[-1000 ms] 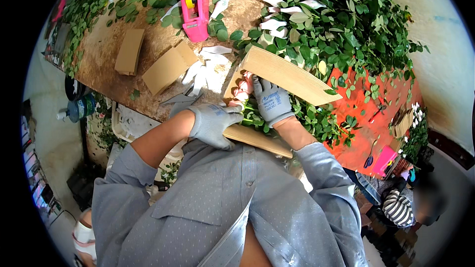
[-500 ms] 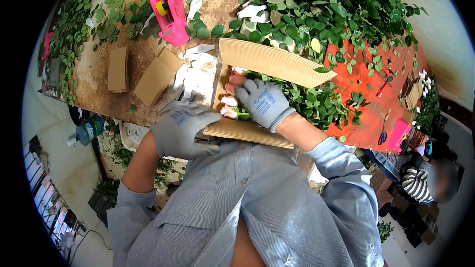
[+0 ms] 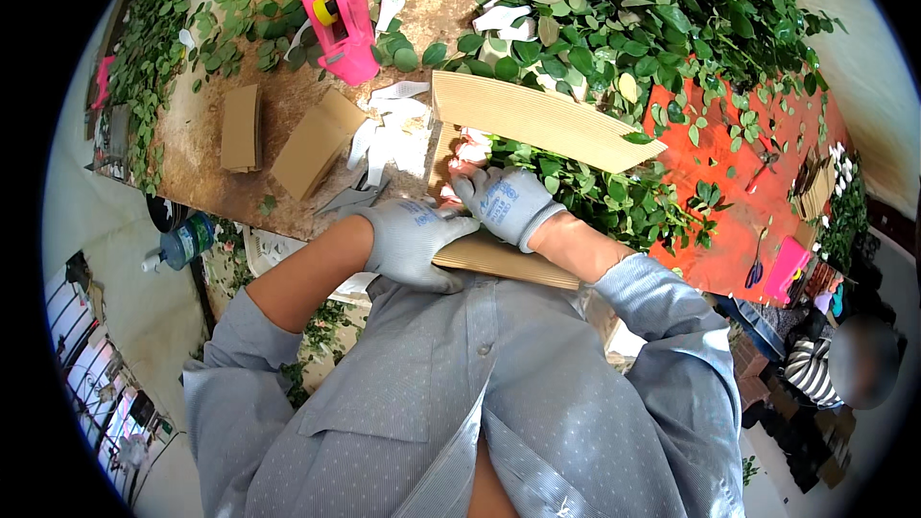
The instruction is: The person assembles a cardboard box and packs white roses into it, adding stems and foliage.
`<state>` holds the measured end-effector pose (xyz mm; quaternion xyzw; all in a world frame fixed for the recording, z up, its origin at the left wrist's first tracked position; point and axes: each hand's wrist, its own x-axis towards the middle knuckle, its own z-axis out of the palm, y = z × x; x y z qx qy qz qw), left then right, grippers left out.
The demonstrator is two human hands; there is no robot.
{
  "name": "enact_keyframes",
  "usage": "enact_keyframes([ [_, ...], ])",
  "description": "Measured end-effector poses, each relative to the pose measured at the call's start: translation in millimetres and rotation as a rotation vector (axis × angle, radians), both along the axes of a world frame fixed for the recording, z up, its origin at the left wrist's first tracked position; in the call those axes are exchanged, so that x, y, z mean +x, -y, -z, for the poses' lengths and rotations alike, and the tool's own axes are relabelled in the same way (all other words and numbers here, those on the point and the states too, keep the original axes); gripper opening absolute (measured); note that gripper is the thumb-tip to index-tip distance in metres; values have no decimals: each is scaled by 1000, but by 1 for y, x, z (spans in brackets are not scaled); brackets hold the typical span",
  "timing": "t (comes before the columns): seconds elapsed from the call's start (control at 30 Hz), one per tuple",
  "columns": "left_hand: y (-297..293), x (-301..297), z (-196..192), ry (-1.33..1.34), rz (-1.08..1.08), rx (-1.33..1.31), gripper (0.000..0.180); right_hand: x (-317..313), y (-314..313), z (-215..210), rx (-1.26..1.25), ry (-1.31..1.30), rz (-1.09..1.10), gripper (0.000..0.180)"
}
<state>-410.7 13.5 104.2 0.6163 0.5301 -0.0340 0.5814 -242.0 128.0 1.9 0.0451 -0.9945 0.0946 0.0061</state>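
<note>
A folded corrugated cardboard wrap [image 3: 542, 123] lies in front of me, its far panel tilted up. Inside it are pink roses [image 3: 473, 148], heads to the left, and their leafy stems [image 3: 580, 187] run off to the right. My left hand [image 3: 413, 242], in a grey glove, grips the near cardboard panel [image 3: 508, 261], with the thumb below and the fingers on top. My right hand [image 3: 508, 206], gloved the same way, is closed with curled fingers on the lower rose heads. It hides part of them, and its fingertips are partly covered.
A pink tape dispenser [image 3: 338, 29], cardboard pieces [image 3: 242, 129] and white mesh sleeves [image 3: 365, 142] lie to the left. Leafy stems [image 3: 662, 19] are heaped at the far right. Scissors [image 3: 755, 271] and another pink dispenser [image 3: 788, 267] sit near the right edge. A person in stripes [image 3: 809, 367] is beyond.
My left hand has moved right along the near panel, closer to my right hand. The right hand has come down toward the lower rose heads. The view has shifted slightly.
</note>
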Motion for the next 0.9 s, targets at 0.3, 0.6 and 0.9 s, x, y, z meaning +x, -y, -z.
enact_keyframes([
  [0.3,11,9,3,-90,-17,39,72,0,-5,-7,-23,18,-97,20],
  [0.6,15,12,5,-136,15,61,59,6,-2,-5,-43,89,-54,21],
  [0.9,7,11,-4,-125,26,-2,62,5,-4,-9,-34,133,-78,23],
])
